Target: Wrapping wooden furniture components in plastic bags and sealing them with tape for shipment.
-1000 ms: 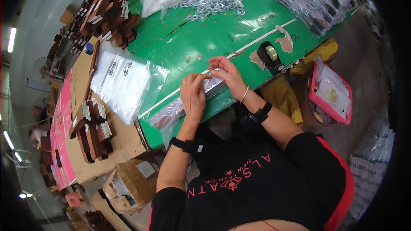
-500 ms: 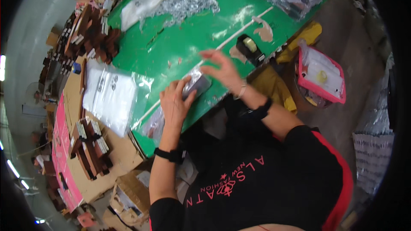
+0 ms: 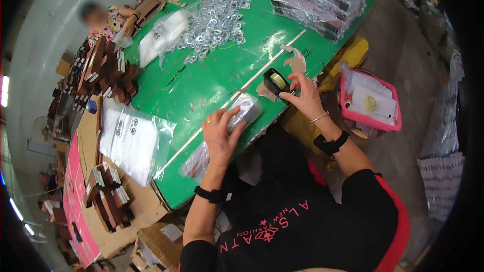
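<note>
Hands at the near edge of a green surface (image 3: 217, 80). Left hand (image 3: 220, 136): palm down, fingers (image 3: 233, 117) spread and pressed flat on a clear plastic packet (image 3: 242, 111) holding a dark item; the packet lies under and just beyond the fingertips, with more clear wrap trailing back below the wrist to the surface edge. Grip: none closed, the hand bears down only. Right hand (image 3: 304, 95): fingers curled, tips pinched at a black tape dispenser (image 3: 276, 81) with a pale roll, which sits touching the fingertips on their left; whether tape is caught between them cannot be told.

Right of the right hand, off the surface: pink basket (image 3: 370, 121) with white contents. Just beyond the dispenser: torn brown tape scraps (image 3: 296, 61) stuck to the surface. Well left of the left hand: stack of clear bags (image 3: 132, 141), with cardboard boxes (image 3: 106, 196) of brown pieces near it.

Far beyond both hands: heap of silver metal rings (image 3: 214, 20), a white bag (image 3: 164, 40) beside it, and stacked wrapped packets (image 3: 322, 0) at the far right corner. Another person (image 3: 108, 20) sits at the far left edge.
</note>
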`<state>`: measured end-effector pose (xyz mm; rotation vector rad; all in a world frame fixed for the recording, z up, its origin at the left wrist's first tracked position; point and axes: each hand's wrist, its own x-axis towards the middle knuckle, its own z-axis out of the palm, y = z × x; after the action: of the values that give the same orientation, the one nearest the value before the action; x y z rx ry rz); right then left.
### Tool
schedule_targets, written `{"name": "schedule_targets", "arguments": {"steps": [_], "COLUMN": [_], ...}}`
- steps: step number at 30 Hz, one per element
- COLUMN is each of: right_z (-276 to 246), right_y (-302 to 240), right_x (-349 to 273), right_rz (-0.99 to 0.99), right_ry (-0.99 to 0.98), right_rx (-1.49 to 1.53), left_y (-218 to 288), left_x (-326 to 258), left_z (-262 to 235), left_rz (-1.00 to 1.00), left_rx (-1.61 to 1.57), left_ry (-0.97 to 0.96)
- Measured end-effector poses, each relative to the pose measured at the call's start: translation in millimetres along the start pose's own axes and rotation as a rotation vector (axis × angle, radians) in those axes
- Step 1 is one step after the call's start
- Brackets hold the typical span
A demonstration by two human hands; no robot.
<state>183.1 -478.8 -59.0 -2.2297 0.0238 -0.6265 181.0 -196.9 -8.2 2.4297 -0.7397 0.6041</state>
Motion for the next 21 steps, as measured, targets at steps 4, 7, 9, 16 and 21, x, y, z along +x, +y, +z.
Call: {"name": "schedule_targets", "arguments": {"steps": [4,7,9,16,21], "right_z": [-0.4,11.2,13.4,-8.9,-26.4], "right_y": [0.4,4.8,3.7,-22.9,12.4], "right_x": [6.9,4.8,7.5,9.4,-33.7], "right_rz": [0.180,0.149,0.168,0.090,0.366], "right_ry": [-0.063,0.027,0.054,0.064,-0.091], "right_rx": [0.267,0.190,0.193,0.240,0.701], "left_y": [33.8,45.8,45.8,44.4,56.5], "left_x": [39.4,54.1,59.5,60.6,55.1], "left_z": [17.0,34.3,43.8,49.5,48.6], "left_rz": [0.031,0.058,0.071,0.073,0.116], "left_rx": [-0.050,-0.011,-0.008,0.047,0.013], "left_ry": [0.091,0.124,0.111,0.124,0.059]}}
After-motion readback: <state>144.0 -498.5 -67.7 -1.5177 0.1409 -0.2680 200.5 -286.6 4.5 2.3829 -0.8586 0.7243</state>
